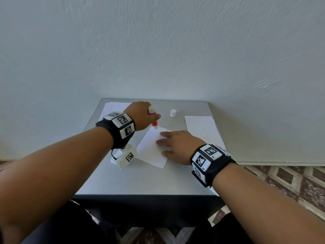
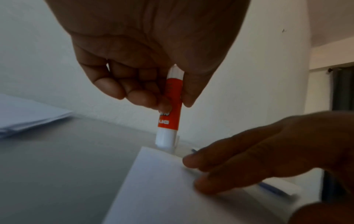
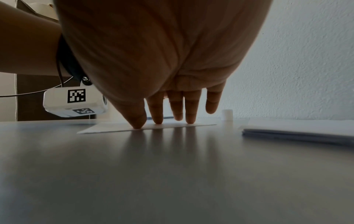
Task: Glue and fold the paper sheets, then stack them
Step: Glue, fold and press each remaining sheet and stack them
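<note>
left hand point(image 1: 140, 115) grip: pinching glue stick point(image 1: 153, 118), tip on far corner of paper sheet point(image 1: 151, 152) | right hand point(image 1: 177, 147) grip: spread flat, pressing sheet to tabletop point(image 1: 140, 180) | cap point(image 1: 173, 113) off | glue tip hidden

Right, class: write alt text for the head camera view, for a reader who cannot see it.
A left hand holds a red and white glue stick tip-down at the far corner of a paper sheet, which the right hand presses flat on a grey table. The cap and two paper stacks lie beyond.
</note>
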